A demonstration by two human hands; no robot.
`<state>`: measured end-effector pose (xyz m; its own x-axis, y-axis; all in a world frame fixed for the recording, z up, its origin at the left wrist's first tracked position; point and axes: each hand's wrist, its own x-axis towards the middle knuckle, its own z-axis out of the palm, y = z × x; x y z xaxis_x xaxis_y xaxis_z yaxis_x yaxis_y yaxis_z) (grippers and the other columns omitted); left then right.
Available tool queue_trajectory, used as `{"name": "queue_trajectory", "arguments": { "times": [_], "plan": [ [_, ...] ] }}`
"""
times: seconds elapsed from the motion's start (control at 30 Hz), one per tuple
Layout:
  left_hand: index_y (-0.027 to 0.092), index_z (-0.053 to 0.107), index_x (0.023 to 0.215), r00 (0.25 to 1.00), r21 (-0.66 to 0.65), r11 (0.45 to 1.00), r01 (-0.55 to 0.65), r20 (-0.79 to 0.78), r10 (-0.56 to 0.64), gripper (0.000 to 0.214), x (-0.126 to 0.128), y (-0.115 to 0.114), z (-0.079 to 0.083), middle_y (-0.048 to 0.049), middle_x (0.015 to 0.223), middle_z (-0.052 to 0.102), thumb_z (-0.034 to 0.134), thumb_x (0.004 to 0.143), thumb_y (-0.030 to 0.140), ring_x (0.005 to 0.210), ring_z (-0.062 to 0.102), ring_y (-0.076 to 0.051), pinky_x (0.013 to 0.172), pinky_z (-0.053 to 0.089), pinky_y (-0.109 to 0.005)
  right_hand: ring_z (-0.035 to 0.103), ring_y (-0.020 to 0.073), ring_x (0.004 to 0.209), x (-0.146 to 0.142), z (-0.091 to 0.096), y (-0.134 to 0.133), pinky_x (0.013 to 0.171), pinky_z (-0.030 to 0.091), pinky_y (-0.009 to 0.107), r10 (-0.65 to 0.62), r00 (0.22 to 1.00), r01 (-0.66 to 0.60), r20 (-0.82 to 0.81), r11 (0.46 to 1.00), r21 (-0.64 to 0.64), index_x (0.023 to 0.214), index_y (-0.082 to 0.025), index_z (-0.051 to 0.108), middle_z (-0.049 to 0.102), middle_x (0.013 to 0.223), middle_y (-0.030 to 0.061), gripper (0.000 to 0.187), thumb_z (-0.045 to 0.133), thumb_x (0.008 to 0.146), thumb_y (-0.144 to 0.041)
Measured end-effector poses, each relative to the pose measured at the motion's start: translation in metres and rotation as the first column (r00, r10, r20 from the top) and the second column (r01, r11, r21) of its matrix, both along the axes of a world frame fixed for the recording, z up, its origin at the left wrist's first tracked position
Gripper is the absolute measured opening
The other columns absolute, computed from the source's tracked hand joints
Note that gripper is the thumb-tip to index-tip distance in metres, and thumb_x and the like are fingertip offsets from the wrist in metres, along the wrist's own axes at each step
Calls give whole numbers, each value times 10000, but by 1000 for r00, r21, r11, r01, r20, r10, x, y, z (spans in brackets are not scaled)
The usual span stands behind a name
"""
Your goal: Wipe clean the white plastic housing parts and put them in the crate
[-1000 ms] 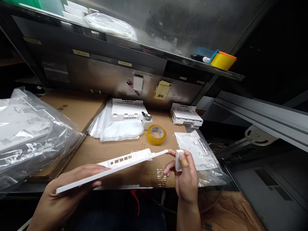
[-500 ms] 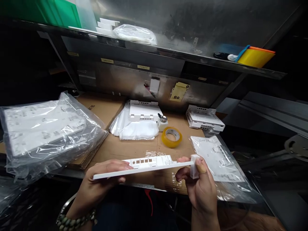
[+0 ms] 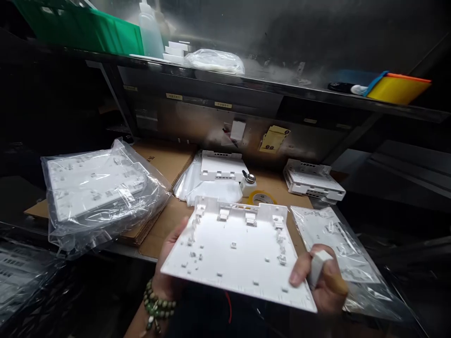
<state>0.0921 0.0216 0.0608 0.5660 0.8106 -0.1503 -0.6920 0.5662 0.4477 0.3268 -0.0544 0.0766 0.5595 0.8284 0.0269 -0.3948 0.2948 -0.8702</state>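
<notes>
A white plastic housing panel is tilted in front of me, its inner face with clips and small posts turned up. My left hand grips its left edge, the fingers mostly hidden beneath. At the lower right corner my right hand pinches the panel's edge with a fingertip. That same hand also has a small white block held between its fingers. To the right lies another white panel in a clear plastic bag. Behind the held panel sits a roll of yellow tape, partly covered.
A bagged white panel rests on cardboard at left. White housings and a small bottle with a metal top stand at the back, with stacked housings to the right. A metal shelf crosses above.
The panel has turned from edge-on to show its inner face. My right hand has moved right and down with the white block. The view has shifted left.
</notes>
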Motion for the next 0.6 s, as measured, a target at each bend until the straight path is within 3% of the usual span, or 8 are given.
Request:
{"name": "queue_trajectory", "arguments": {
  "times": [0.1, 0.17, 0.23, 0.33, 0.43, 0.5, 0.6],
  "plan": [
    [46, 478, 1503, 999, -101, 994, 47, 12, -46, 573, -4, 9, 2, -227, 1404, 654, 433, 975, 264, 1365, 560, -408, 1200, 352, -610, 613, 158, 585, 15, -12, 10, 560, 487, 289, -55, 945, 76, 323, 996, -52, 997, -243, 609, 700, 714, -11, 230, 603, 941, -465],
    [31, 459, 1511, 1000, -132, 991, 4, 19, -1, 579, -6, 12, 4, -236, 1375, 670, 401, 983, 261, 1327, 594, -414, 1190, 362, -625, 692, 208, 932, 22, -19, 16, 823, 541, 360, -177, 779, 220, 601, 976, 1, 1023, -222, 686, 740, 1034, 57, 221, 656, 943, -426],
    [46, 442, 1525, 998, -146, 988, -54, 32, 60, 588, -4, 13, 10, -233, 1363, 679, 377, 1004, 311, 1309, 609, -416, 1183, 371, -630, 646, 224, 1124, 18, -20, 17, 978, 499, 381, -226, 600, 255, 768, 963, 84, 1065, -235, 737, 695, 1181, 66, 186, 690, 942, -366],
    [91, 428, 1545, 985, -123, 980, -154, 65, 163, 588, 8, 11, 25, -215, 1370, 681, 332, 1038, 372, 1311, 613, -398, 1191, 366, -614, 672, 173, 1005, -16, -12, 9, 859, 542, 293, -87, 503, -1, 860, 995, 101, 1164, -276, 726, 706, 1109, 35, 239, 730, 926, -255],
    [122, 421, 1553, 972, -42, 976, -214, 90, 217, 578, 22, 6, 42, -196, 1396, 670, 289, 1057, 387, 1322, 609, -373, 1204, 355, -595, 684, 161, 889, -61, 2, 3, 746, 567, 263, 45, 466, -314, 883, 942, 117, 1157, -251, 703, 721, 1016, 36, 254, 722, 917, -170],
    [136, 424, 1554, 974, 9, 976, -216, 71, 214, 585, 28, 3, 49, -183, 1412, 661, 290, 1059, 418, 1323, 610, -363, 1206, 359, -586, 678, 178, 869, -82, 9, 2, 747, 574, 291, 34, 437, -396, 899, 905, 159, 1117, -213, 705, 713, 966, 55, 217, 699, 917, -129],
    [173, 412, 1564, 974, 68, 971, -228, 4, 229, 578, 28, 1, 52, -164, 1425, 656, 289, 1062, 431, 1311, 623, -349, 1196, 380, -576, 660, 191, 834, -89, 14, 5, 750, 557, 334, -24, 365, -412, 931, 893, 184, 1093, -187, 705, 707, 928, 66, 199, 691, 912, -106]
  ]
}}
